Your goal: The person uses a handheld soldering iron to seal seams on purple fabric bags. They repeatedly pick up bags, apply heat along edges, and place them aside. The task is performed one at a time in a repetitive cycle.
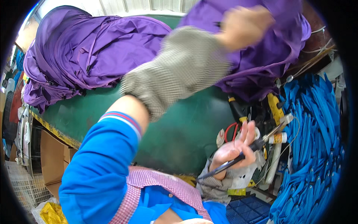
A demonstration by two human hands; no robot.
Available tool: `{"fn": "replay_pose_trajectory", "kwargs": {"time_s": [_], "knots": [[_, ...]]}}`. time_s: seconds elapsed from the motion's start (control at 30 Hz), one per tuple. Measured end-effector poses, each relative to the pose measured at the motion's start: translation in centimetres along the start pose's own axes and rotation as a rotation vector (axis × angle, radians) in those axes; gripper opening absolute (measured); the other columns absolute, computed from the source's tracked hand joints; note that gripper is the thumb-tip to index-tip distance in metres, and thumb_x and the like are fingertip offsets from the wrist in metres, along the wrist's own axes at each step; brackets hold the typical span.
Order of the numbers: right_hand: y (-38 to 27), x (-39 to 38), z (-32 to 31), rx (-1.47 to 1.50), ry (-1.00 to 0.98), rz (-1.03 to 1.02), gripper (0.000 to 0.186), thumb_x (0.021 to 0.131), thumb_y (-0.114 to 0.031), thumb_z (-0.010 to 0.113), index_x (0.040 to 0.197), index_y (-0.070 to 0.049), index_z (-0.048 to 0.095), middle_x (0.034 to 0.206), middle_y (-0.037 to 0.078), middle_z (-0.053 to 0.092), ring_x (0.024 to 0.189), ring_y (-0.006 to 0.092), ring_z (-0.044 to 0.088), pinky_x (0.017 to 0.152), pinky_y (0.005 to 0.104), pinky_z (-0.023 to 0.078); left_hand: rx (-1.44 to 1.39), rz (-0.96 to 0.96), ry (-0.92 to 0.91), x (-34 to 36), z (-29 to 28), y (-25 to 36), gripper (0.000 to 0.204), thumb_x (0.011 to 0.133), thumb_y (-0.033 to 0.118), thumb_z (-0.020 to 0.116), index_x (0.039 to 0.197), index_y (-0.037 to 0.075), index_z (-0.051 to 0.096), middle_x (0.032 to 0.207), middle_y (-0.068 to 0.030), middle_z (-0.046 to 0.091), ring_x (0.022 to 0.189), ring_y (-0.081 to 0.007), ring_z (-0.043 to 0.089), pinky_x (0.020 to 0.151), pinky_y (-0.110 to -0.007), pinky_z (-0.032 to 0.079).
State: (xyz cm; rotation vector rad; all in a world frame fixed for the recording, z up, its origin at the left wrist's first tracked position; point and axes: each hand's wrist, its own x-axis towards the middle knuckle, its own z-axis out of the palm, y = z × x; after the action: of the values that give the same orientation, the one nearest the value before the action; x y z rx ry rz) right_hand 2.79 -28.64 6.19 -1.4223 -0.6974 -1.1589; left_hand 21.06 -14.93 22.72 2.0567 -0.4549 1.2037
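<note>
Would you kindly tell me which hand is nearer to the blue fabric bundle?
Right: the right hand is just left of the blue fabric bundle; the left hand is farther up, by the purple fabric.

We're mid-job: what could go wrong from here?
The right hand holds a dark tool with two fingers raised off it, so it might slip.

The tool's upper end points toward the blue cloth and could snag it if swung outward.

The purple cloth under the blurred left hand comes close to a yellow-and-black handle; a tug might catch it.
</note>
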Motion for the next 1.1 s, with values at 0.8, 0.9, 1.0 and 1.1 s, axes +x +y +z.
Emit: {"fn": "replay_pose_trajectory", "kwargs": {"time_s": [0.8,0.9,1.0,1.1], "knots": [[-1.8,-3.9,2.7,0.008,-0.216,0.314,0.018,0.098,-0.019,0.047,0.096,-0.002,0.039,0.101,0.032,0.064,0.096,0.0354,0.064,0.090,0.0417,0.047,1.126,-1.227,-0.208,-19.9,-35.4,-31.8,0.037,0.076,0.022,0.064,0.105,-0.001,0.066,0.099,-0.0187,0.067,0.091,-0.0316,0.067,0.090,-0.039,0.050],[-3.3,-3.5,5.3,0.053,-0.262,0.348,0.017,0.098,-0.018,0.047,0.096,-0.002,0.040,0.102,0.030,0.064,0.096,0.0336,0.062,0.093,0.0430,0.045,0.354,-1.574,-0.154,-17.9,-40.1,-33.8,0.031,0.075,0.028,0.067,0.091,0.001,0.065,0.086,-0.0118,0.068,0.068,-0.0227,0.067,0.055,-0.033,0.052],[-4.2,-3.1,6.8,0.095,-0.284,0.296,0.016,0.097,-0.015,0.047,0.097,-0.001,0.040,0.101,0.031,0.064,0.094,0.0337,0.063,0.091,0.0442,0.046,-0.635,-1.456,0.544,-18.0,-37.5,-34.1,0.032,0.085,0.037,0.063,0.080,0.006,0.059,0.067,-0.0052,0.061,0.045,-0.0111,0.055,0.036,-0.023,0.041],[-4.7,-2.5,8.7,0.104,-0.339,0.213,0.013,0.095,-0.011,0.047,0.098,0.000,0.041,0.098,0.030,0.065,0.088,0.0342,0.065,0.087,0.0470,0.049,-0.619,-1.378,0.490,-15.1,-34.7,-29.5,0.050,0.089,0.053,0.057,0.101,0.005,0.064,0.087,-0.0080,0.067,0.073,-0.0197,0.061,0.065,-0.032,0.048]]}}
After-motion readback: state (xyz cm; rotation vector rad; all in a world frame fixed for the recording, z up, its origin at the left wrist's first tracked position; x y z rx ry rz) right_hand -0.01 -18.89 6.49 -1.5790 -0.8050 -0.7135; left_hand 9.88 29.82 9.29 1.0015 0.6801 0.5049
